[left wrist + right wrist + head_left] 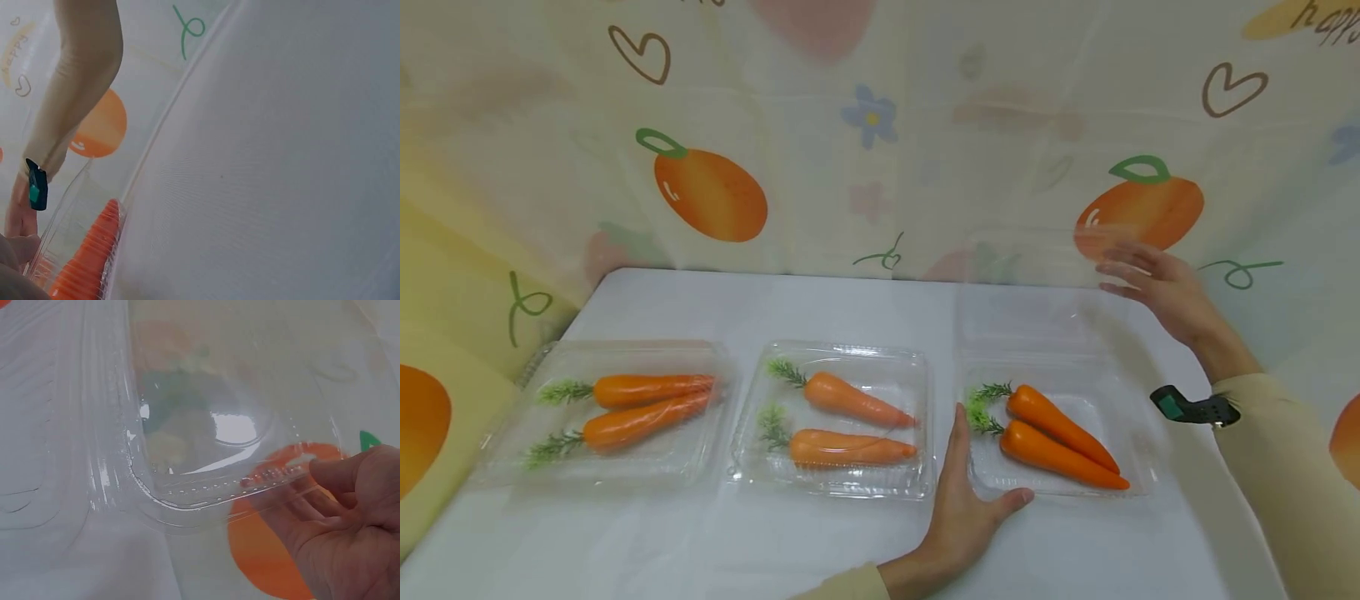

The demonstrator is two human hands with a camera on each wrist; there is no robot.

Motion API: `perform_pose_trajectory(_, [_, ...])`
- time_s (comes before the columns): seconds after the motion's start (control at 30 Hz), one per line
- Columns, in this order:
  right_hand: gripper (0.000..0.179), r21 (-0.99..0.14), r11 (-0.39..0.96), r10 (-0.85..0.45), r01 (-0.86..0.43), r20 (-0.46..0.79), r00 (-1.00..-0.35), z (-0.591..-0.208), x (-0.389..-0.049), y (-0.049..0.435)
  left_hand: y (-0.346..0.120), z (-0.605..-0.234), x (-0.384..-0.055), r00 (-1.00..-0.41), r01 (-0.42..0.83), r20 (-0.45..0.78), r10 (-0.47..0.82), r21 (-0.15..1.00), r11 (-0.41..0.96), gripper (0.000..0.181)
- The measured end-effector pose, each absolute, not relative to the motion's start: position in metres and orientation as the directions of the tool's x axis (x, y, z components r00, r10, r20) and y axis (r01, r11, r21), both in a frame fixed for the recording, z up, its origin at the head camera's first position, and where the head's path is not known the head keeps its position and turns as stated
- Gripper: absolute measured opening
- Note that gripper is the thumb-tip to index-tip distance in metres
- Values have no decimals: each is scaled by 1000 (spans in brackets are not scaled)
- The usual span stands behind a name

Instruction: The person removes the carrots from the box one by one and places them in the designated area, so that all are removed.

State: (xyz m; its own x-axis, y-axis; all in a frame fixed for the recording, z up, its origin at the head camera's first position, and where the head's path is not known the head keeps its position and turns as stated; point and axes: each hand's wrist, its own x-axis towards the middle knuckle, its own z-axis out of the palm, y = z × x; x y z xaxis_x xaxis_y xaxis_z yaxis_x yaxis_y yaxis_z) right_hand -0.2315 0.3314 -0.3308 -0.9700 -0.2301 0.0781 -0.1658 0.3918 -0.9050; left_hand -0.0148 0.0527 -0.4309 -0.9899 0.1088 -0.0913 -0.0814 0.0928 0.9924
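A clear plastic clamshell box [1138, 490] sits on the right of the table with its lid [1022, 312] raised. Two orange carrots [1060, 454] with green tops lie side by side in its base. My right hand [1161, 287] pinches the lid's edge, thumb on one face and fingers behind it, as the right wrist view shows. At the base's front left corner is my left hand [958, 525], its straight fingers along the left side and thumb spread toward the front rim. The left wrist view catches one carrot [87, 262] through the ribbed plastic wall.
Left of my left hand stands a closed clear box [741, 475] holding two carrots. Another closed box [512, 467] with two carrots lies at the table's left. Behind the white table [850, 312] hangs a fruit-patterned cloth [925, 183]. A dark watch [1195, 408] is on my right wrist.
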Motion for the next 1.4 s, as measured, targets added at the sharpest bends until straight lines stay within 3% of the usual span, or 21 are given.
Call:
perform_pose_trajectory(0.43, [58,-833,551,-273,-62,-110,-956,-345,-253,332,51,-430,-16,-987,-83,-93,129,993,82,116])
perform_pose_trajectory(1.13, [66,-746,661,-324,82,-382,-865,-365,-269,336,52,-429,-14,-985,-91,-99,140,994,61,116])
perform_pose_trajectory(1.4, [59,-758,645,-341,97,-399,-851,-374,-268,340,52,-429,-14,-986,-86,-95,141,994,63,116])
